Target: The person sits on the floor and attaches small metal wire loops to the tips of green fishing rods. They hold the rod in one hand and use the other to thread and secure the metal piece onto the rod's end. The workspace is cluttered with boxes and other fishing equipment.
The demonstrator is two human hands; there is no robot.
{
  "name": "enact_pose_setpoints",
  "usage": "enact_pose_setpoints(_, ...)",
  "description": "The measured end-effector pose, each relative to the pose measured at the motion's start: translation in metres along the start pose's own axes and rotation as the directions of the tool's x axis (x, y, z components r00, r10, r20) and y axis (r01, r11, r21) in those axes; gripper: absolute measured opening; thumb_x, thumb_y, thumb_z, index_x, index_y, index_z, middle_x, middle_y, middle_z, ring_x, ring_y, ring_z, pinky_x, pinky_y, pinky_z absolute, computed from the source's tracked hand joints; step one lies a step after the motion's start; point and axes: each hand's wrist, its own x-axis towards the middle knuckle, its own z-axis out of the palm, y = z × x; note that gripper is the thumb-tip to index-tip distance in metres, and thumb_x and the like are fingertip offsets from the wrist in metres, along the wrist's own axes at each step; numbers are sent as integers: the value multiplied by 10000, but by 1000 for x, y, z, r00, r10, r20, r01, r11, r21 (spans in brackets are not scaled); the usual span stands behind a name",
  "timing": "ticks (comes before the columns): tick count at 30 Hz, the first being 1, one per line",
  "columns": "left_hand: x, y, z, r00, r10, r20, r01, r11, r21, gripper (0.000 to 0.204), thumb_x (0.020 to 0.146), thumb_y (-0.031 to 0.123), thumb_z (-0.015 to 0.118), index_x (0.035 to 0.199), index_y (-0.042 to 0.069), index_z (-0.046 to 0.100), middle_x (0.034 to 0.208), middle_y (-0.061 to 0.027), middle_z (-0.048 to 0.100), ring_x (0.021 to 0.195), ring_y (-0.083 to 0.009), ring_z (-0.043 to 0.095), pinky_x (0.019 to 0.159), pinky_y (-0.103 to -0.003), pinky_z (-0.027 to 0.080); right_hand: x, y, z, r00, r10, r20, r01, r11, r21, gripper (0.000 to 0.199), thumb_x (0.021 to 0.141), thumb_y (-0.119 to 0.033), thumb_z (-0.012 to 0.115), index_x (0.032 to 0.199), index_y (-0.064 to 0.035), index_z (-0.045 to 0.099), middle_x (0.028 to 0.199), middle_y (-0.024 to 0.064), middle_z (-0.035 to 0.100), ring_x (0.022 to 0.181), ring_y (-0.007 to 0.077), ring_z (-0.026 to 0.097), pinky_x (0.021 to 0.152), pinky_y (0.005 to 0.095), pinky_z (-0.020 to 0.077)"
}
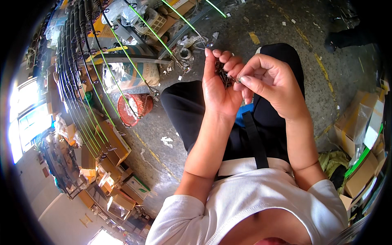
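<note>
My left hand (220, 83) is turned palm up with its fingers curled around a cluster of small dark metal pieces (225, 77), thin and wiry. My right hand (272, 79) is beside it, thumb and forefinger pinched on a tiny metal piece (239, 80) at the edge of the left palm. The piece's exact shape is too small to tell. Just beyond my left thumb and forefinger is the tip of a green fishing rod (178, 15), ending in a ring-like guide (209, 45). Whether the thumb touches it cannot be told.
More fishing rods (93, 77) with black and green sections slant down at the left. Below them are a red plastic basket (141, 106), a stuffed sack (143, 75) and cardboard boxes (116, 145). More boxes (353, 118) stand at the right. Paper scraps dot the concrete floor (281, 32).
</note>
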Motion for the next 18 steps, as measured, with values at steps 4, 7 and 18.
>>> enact_pose_setpoints(4, -4, 1, 0, 999, 44, -9, -41, 979, 202, 271, 945, 377, 478, 888, 114, 512, 657, 40, 349, 503, -62, 257, 425, -196, 282, 3, 0, -4, 1000, 13, 4, -14, 986, 167, 96, 870, -89, 591, 886, 2, 566, 777, 82, 628, 611, 87, 568, 532, 211, 468)
enact_pose_setpoints(7, -4, 2, -7, 998, 59, 23, -63, 941, 332, 241, 950, 347, 479, 964, 116, 545, 629, 56, 367, 430, -60, 259, 392, -247, 392, 4, -1, -4, 999, -9, -52, 20, 978, 208, 105, 880, -113, 587, 894, -11, 563, 763, 68, 622, 587, 79, 548, 508, 205, 442)
enact_pose_setpoints(18, -5, 9, -6, 980, 71, 184, -184, 666, 723, 166, 918, 184, 557, 851, 32, 554, 632, 17, 435, 461, -30, 264, 391, -178, 231, 8, 7, -5, 992, -54, -115, 47, 997, -67, 148, 896, -162, 593, 858, -23, 558, 660, 0, 550, 515, 38, 450, 453, 181, 355)
